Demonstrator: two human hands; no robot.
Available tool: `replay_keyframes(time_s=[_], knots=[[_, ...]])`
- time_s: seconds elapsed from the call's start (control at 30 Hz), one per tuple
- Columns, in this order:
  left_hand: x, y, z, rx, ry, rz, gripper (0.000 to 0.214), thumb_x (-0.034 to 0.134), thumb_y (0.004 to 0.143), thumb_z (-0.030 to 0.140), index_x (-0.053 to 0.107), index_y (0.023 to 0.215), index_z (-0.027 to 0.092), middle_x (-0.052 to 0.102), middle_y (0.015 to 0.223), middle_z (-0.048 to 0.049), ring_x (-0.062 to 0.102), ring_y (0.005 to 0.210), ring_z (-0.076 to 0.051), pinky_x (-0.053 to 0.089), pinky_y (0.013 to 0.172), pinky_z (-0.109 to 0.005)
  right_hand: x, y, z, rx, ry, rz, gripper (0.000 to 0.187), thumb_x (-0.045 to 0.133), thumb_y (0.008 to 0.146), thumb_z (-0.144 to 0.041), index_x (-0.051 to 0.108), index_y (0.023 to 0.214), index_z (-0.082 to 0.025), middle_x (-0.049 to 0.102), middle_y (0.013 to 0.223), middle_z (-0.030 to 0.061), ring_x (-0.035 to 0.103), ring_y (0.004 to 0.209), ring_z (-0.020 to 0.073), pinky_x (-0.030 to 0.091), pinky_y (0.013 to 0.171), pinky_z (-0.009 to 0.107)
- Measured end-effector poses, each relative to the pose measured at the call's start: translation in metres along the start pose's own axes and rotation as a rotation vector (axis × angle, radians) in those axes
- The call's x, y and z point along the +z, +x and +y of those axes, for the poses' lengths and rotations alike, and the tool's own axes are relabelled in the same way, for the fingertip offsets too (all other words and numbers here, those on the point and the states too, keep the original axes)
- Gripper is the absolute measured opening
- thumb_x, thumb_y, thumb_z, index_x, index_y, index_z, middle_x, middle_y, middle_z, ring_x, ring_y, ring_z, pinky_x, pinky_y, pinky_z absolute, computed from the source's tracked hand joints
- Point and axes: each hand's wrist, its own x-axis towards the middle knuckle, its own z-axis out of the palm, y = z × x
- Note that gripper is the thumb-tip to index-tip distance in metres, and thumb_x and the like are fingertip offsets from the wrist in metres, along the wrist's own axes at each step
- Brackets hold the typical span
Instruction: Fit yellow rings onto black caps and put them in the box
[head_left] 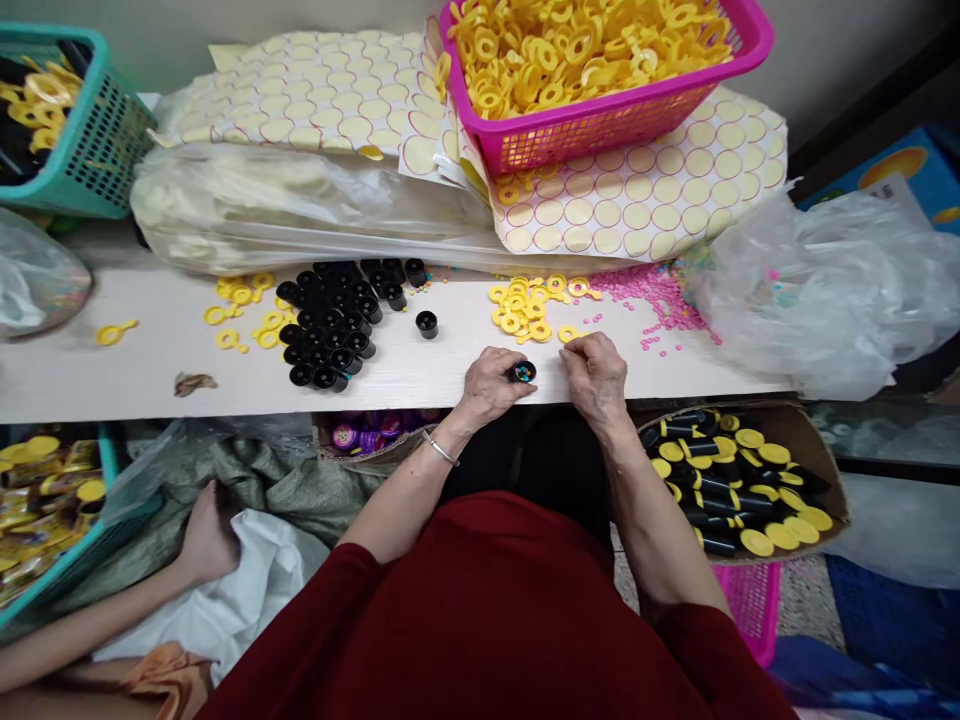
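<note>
The left hand (491,385) pinches a small black plastic tube (521,372), open mouth up, with coloured beads (523,375) showing inside. It is just on the person's side of the loose heap of yellow plastic rings (525,305). The right hand (596,375), fingers curled, lies at that heap's right end; I cannot tell whether it grips anything.

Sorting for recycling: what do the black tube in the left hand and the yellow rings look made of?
The black tube in the left hand: likely hard plastic, slightly glossy rim. The yellow rings: probably moulded plastic, smooth; uniform colour, identical shapes.
</note>
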Motion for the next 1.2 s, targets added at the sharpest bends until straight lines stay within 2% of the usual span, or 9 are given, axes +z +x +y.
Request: replay_keyframes(time_s=[0.1, 0.2, 0.43, 0.67, 0.83, 0.97, 1.03, 1.13, 1.2], knots=[[-0.001, 0.0, 0.002, 0.018, 0.026, -0.016, 0.023, 0.077, 0.06, 0.022, 0.067, 0.08, 0.021, 0.065, 0.077, -0.0002, 0.055, 0.081, -0.017, 0.046, 0.076, -0.03, 0.0, -0.009, -0.023, -0.149, 0.043, -0.067, 0.016, 0.047, 0.087, -0.029, 0.06, 0.08, -0.022, 0.058, 0.079, 0.0048, 0.051, 0.078, 0.0197, 0.039, 0.072, 0.034], [-0.003, 0.0, 0.004, 0.029, 0.035, -0.036, 0.016, 0.073, 0.064, 0.022, 0.067, 0.079, 0.02, 0.066, 0.078, -0.0004, 0.055, 0.082, -0.017, 0.046, 0.077, -0.03, 0.001, -0.014, -0.036, -0.214, -0.034, -0.118, 0.019, 0.046, 0.088, -0.028, 0.061, 0.081, -0.02, 0.058, 0.079, 0.0052, 0.05, 0.078, 0.0196, 0.036, 0.071, 0.034], [-0.004, 0.0, 0.005, 0.045, 0.063, -0.065, 0.016, 0.071, 0.064, 0.015, 0.067, 0.079, 0.02, 0.067, 0.08, 0.0002, 0.056, 0.082, -0.016, 0.046, 0.078, -0.029, -0.003, -0.01, -0.038, -0.317, -0.183, -0.168, 0.023, 0.045, 0.09, -0.027, 0.064, 0.081, -0.018, 0.059, 0.078, 0.0058, 0.046, 0.075, 0.0192, 0.03, 0.067, 0.033], [-0.005, 0.0, 0.007, 0.059, 0.076, -0.076, 0.018, 0.071, 0.064, 0.015, 0.067, 0.082, 0.02, 0.067, 0.081, 0.0001, 0.054, 0.081, -0.016, 0.045, 0.078, -0.03, -0.007, -0.006, -0.047, -0.405, -0.339, -0.257, 0.024, 0.042, 0.087, -0.017, 0.065, 0.08, -0.017, 0.058, 0.077, 0.0078, 0.041, 0.073, 0.02, 0.025, 0.064, 0.033], [-0.004, 0.0, 0.005, 0.066, 0.064, -0.072, 0.017, 0.069, 0.066, 0.015, 0.067, 0.082, 0.021, 0.067, 0.082, 0.0004, 0.054, 0.082, -0.016, 0.045, 0.08, -0.03, -0.007, -0.005, -0.051, -0.312, -0.258, -0.291, 0.024, 0.042, 0.087, -0.019, 0.065, 0.082, -0.017, 0.058, 0.079, 0.0084, 0.043, 0.074, 0.0198, 0.028, 0.065, 0.032], [-0.003, 0.0, 0.004, 0.057, 0.053, -0.063, 0.021, 0.072, 0.064, 0.016, 0.067, 0.083, 0.021, 0.065, 0.078, 0.0006, 0.054, 0.08, -0.016, 0.045, 0.078, -0.03, -0.008, -0.002, -0.038, -0.225, 0.046, -0.298, 0.019, 0.048, 0.086, -0.027, 0.065, 0.081, -0.019, 0.058, 0.078, 0.0058, 0.049, 0.075, 0.0186, 0.036, 0.067, 0.032], [-0.003, 0.0, 0.003, 0.041, 0.048, -0.05, 0.023, 0.075, 0.061, 0.02, 0.068, 0.083, 0.021, 0.065, 0.076, 0.0003, 0.054, 0.08, -0.017, 0.045, 0.077, -0.03, -0.007, 0.002, -0.022, -0.148, 0.167, -0.225, 0.017, 0.05, 0.084, -0.029, 0.065, 0.085, -0.02, 0.058, 0.078, 0.005, 0.051, 0.075, 0.0185, 0.04, 0.068, 0.032], [-0.001, 0.0, 0.001, 0.012, 0.022, -0.033, 0.03, 0.08, 0.056, 0.023, 0.068, 0.083, 0.021, 0.066, 0.079, -0.0008, 0.055, 0.084, -0.018, 0.046, 0.076, -0.031, -0.006, 0.013, 0.008, -0.001, 0.048, -0.026, 0.019, 0.054, 0.081, -0.03, 0.065, 0.092, -0.02, 0.059, 0.093, 0.0085, 0.051, 0.087, 0.023, 0.042, 0.074, 0.037], [-0.001, 0.0, -0.002, -0.005, -0.001, -0.03, 0.033, 0.081, 0.055, 0.023, 0.068, 0.085, 0.021, 0.066, 0.083, -0.0016, 0.056, 0.086, -0.019, 0.047, 0.076, -0.031, -0.005, 0.019, 0.025, 0.054, -0.101, 0.0, 0.027, 0.058, 0.077, -0.032, 0.065, 0.099, -0.019, 0.058, 0.105, 0.0112, 0.048, 0.093, 0.0267, 0.041, 0.075, 0.04]])
